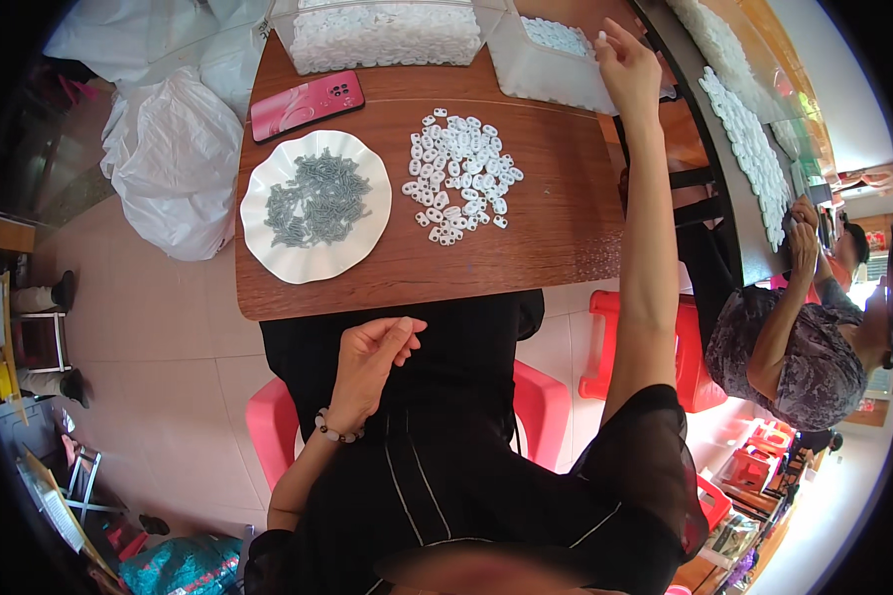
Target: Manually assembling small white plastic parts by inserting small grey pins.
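Right hand (625,61) grip pinches a small white piece at the clear bin (546,69) edge; left hand (372,352) loosely curled, empty.

Head view: bright, even daylight, heavy fisheye distortion.

We note soft, diffuse light with only faint shadows on the wooden table (566,228); the white plate (268,238) and the white plastic bags (174,159) run close to overexposed. The brightest patch sits at the right rim, where the far background washes out. We see a black vignette ringing the frame, and straight table edges bow near it. Centre detail is sharp; the lower edge, at the dark clothing, is blurred and smeared.
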`<act>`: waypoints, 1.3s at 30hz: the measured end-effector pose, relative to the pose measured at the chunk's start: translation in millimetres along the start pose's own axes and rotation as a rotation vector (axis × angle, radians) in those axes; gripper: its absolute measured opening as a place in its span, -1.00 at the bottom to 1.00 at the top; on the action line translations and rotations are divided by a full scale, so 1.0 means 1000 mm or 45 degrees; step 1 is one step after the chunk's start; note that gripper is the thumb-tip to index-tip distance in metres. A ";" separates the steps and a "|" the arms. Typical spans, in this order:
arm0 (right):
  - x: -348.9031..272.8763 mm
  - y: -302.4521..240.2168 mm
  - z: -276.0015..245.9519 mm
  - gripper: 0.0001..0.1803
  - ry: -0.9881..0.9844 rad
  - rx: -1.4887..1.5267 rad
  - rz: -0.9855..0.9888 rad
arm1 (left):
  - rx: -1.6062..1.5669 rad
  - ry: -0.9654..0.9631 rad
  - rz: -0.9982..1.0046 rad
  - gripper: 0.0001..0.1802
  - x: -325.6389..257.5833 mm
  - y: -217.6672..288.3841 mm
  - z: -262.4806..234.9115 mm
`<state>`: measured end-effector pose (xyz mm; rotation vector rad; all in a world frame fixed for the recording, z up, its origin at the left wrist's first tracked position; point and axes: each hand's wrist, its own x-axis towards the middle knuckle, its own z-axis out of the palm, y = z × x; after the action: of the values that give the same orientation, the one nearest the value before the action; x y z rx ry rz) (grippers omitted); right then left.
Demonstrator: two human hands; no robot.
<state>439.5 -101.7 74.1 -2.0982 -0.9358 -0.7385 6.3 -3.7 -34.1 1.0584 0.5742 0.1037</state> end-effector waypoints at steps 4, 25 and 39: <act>0.012 0.009 0.016 -0.65 -0.105 -0.312 0.042 | -0.013 0.027 -0.016 -0.74 -0.001 0.000 -0.006; -0.181 -0.118 0.024 -0.77 -0.875 0.224 -0.132 | 0.302 -0.017 0.161 -0.80 0.020 0.011 0.006; -0.179 -0.149 -0.006 -0.70 -0.996 0.865 0.130 | -0.046 0.037 0.298 -0.72 0.054 0.027 0.026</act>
<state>216.9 -103.4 3.7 -1.7641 -1.2377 0.4707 69.5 8.3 -23.0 1.0872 0.4716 0.3337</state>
